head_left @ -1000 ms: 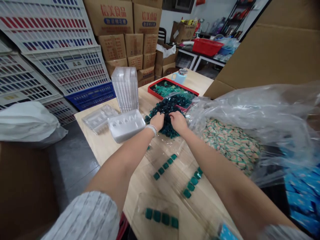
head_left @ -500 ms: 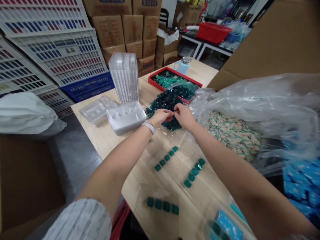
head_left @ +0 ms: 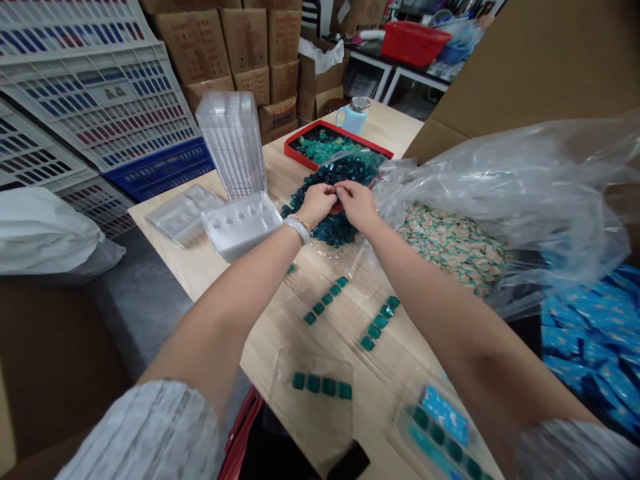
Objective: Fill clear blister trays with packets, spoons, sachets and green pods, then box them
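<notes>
My left hand point(head_left: 319, 205) and my right hand point(head_left: 356, 203) meet, fingertips pinched together, over a heap of dark teal translucent pieces point(head_left: 334, 230). Whatever they pinch is too small and hidden to make out. Nearer me on the wooden table point(head_left: 270, 340) lie rows of green square pieces, one row at the centre point(head_left: 327, 299) and another row point(head_left: 380, 323) to its right. A clear plastic tray point(head_left: 320, 417) holds a further row close to the front edge. Another clear tray point(head_left: 400, 433) at lower right has green pieces and a blue printed packet point(head_left: 445, 415) in it.
Left of my hands stand a white tray point(head_left: 243, 230) and a tall stack of clear trays point(head_left: 233, 143). Behind the heap are a red-rimmed tray point(head_left: 305, 163) and a light blue mug point(head_left: 354, 120). An open carton with plastic lining point(head_left: 500, 160) and small patterned pieces point(head_left: 450, 247) borders the right side.
The whole view has shifted, so the table sits slightly higher and further left. Both hands stay pinched together above the heap; more of the lower-right tray shows.
</notes>
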### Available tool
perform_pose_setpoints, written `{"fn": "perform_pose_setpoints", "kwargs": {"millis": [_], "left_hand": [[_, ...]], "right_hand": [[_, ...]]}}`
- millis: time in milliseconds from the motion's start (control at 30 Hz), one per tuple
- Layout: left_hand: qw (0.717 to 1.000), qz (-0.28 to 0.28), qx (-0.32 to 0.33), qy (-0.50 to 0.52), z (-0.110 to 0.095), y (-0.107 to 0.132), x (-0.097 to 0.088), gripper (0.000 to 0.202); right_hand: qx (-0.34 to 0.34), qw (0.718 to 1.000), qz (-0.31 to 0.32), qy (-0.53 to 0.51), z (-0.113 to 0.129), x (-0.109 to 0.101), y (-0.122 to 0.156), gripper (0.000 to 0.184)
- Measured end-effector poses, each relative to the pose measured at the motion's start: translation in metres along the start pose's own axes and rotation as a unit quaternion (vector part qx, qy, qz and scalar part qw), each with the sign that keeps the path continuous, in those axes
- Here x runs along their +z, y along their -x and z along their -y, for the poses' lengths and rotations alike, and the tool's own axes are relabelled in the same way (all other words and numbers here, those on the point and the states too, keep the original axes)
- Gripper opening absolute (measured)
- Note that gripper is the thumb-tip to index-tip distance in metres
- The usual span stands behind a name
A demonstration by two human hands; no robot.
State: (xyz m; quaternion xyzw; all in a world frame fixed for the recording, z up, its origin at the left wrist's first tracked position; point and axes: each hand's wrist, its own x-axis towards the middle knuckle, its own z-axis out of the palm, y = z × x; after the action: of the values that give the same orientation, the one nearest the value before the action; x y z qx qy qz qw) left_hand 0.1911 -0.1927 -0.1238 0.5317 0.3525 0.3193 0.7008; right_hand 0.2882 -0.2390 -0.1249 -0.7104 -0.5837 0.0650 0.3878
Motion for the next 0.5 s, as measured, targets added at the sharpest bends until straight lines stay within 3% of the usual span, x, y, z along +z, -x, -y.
{"fn": "perform_pose_setpoints", "kwargs": {"millis": [67,167,367,433,500], "left_hand": [[0.999,0.042,0.002,0.023,-0.001,0.028,-0.010,0.012],[0.989,0.117,-0.036,0.083,0.008,0.089,-0.024,0.014],[0.983,0.059,-0.130,0.119,0.042,0.206,-0.031,0.024],[0.987,0.071,-0.131,0.056,0.050,0.233,-0.039,0.022],[0.991,0.063,-0.095,-0.074,0.057,0.257,-0.054,0.019]], "right_hand": [[-0.035,0.998,0.003,-0.048,0.013,-0.007,0.023,0.023],[-0.060,0.987,0.052,-0.141,0.036,-0.018,0.077,0.020],[0.002,0.969,0.099,-0.227,0.076,-0.021,0.185,0.012],[0.001,0.973,0.103,-0.206,0.085,-0.020,0.212,0.011],[-0.017,0.976,0.146,-0.163,0.093,-0.018,0.236,0.012]]}}
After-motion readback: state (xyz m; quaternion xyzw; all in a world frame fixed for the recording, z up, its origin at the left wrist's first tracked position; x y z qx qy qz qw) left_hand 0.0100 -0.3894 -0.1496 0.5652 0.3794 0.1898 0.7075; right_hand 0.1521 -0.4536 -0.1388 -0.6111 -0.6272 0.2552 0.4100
